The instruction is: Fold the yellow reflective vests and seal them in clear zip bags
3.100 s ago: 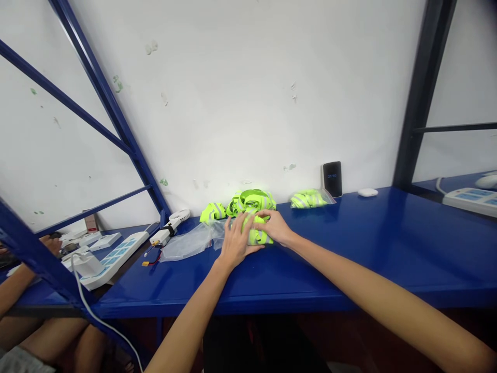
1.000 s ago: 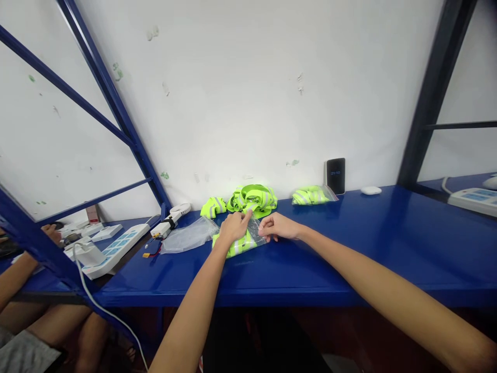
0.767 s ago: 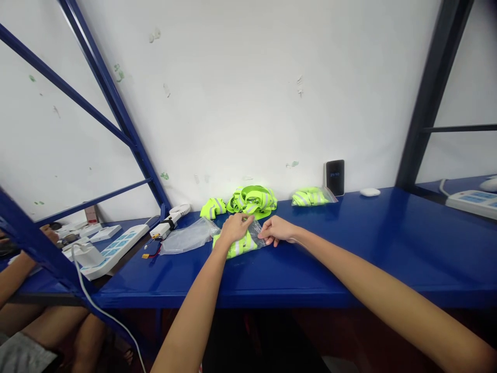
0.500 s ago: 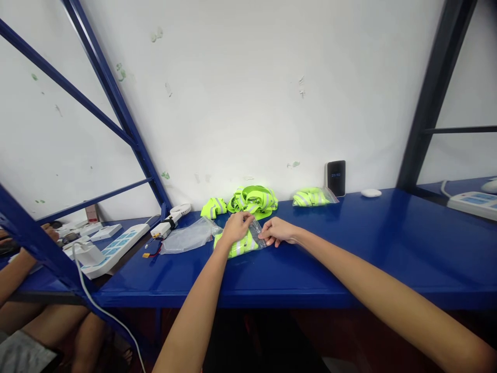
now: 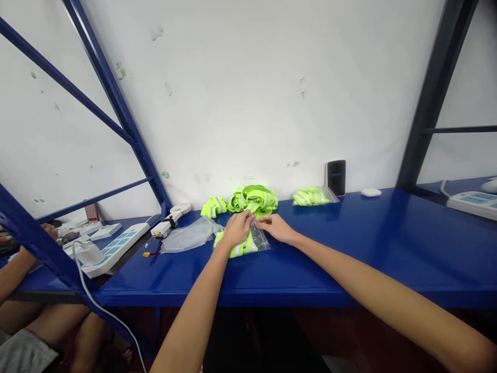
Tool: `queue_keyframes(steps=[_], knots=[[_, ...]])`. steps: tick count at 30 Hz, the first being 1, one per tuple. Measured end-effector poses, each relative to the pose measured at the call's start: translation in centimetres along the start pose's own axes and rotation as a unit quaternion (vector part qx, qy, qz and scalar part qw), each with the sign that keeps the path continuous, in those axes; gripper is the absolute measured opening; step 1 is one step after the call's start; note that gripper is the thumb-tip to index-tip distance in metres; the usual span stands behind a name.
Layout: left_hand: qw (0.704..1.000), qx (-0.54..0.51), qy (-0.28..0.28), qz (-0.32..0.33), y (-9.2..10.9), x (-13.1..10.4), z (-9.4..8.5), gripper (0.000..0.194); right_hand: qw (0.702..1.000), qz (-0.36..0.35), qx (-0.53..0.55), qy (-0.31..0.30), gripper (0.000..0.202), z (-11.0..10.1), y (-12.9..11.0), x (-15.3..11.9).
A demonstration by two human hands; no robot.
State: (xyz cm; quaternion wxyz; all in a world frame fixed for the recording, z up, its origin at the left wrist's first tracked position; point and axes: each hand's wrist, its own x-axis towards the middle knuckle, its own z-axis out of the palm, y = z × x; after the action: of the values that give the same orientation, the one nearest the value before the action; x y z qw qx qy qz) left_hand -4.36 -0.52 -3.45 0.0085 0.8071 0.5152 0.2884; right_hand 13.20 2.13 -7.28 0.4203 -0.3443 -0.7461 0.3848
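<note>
A clear plastic bag (image 5: 259, 241) with a folded neon-yellow reflective band (image 5: 239, 249) inside lies on the blue shelf top (image 5: 349, 243). My left hand (image 5: 237, 228) pinches the bag's open edge at its far side. My right hand (image 5: 274, 226) pinches the same edge just to the right, fingertips almost meeting the left hand's. Behind the hands lie a loose heap of neon reflective bands (image 5: 253, 199) and a single folded band (image 5: 213, 206).
An empty clear bag (image 5: 188, 236) lies to the left, a filled bag of bands (image 5: 312, 196) at the back right. A dark phone (image 5: 336, 177) leans on the wall by a small white puck (image 5: 370, 192). Power strips (image 5: 118, 247) and another person's arm (image 5: 17, 269) are at left.
The band has gone from my bare hands into the clear bag. In the last half second my right hand moved left along the bag's edge to meet my left hand.
</note>
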Motion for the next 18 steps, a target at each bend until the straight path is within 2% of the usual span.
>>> queue_keyframes(steps=[18], knots=[[1.000,0.027,-0.005,0.001,0.17,-0.19,0.05,0.026,1.000,0.005,-0.017,0.012,0.031,0.26,-0.30,-0.15]])
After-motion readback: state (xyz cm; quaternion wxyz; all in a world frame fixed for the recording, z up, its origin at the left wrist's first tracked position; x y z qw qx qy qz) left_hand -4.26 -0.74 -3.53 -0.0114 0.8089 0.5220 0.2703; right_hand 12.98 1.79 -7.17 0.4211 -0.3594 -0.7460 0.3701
